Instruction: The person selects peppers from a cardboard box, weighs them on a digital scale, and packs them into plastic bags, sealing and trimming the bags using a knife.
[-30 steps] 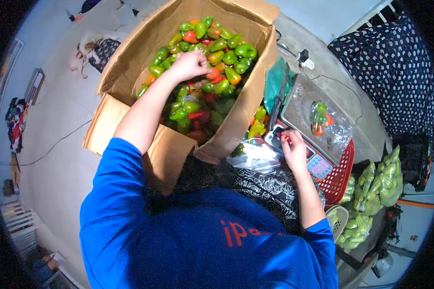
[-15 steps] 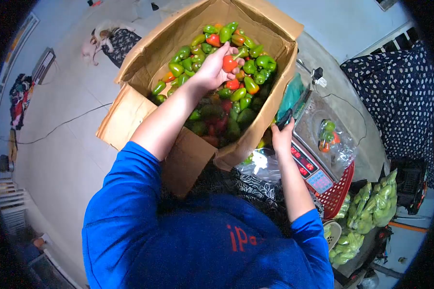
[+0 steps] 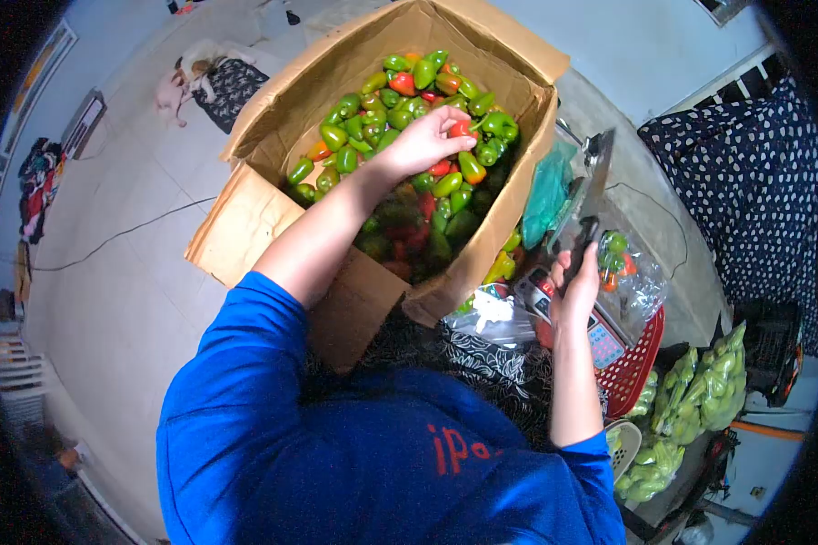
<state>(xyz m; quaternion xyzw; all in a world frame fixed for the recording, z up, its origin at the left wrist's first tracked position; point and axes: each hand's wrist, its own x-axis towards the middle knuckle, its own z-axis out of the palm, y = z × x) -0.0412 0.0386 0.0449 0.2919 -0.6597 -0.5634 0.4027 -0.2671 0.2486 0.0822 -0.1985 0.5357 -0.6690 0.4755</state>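
My left hand point(image 3: 427, 143) is inside the cardboard box point(image 3: 277, 123), its fingers closed on a red bell pepper point(image 3: 462, 133). Beneath and around it lie many green, red and mixed-colour peppers point(image 3: 400, 118). My right hand point(image 3: 580, 283) grips a knife point(image 3: 597, 186) by its black handle, with the blade pointing up and away from me. This hand is over the digital scale point(image 3: 604, 343), hiding part of its display. A clear plastic bag point(image 3: 645, 272) with several green and red peppers rests on the scale's pan.
Right of the box are a teal plastic bag point(image 3: 545, 195) and some yellow-green peppers point(image 3: 502, 266). A red perforated basket point(image 3: 641, 368) sits by the scale. Bags of green produce point(image 3: 713, 386) lie at the lower right. Dark patterned cloth point(image 3: 736, 191) hangs at the right. A cable point(image 3: 118, 232) crosses the floor.
My left hand has moved slightly right and down with the red bell pepper, its palm turning downward. My right hand has lifted the knife beside the box and swung it right, over the scale.
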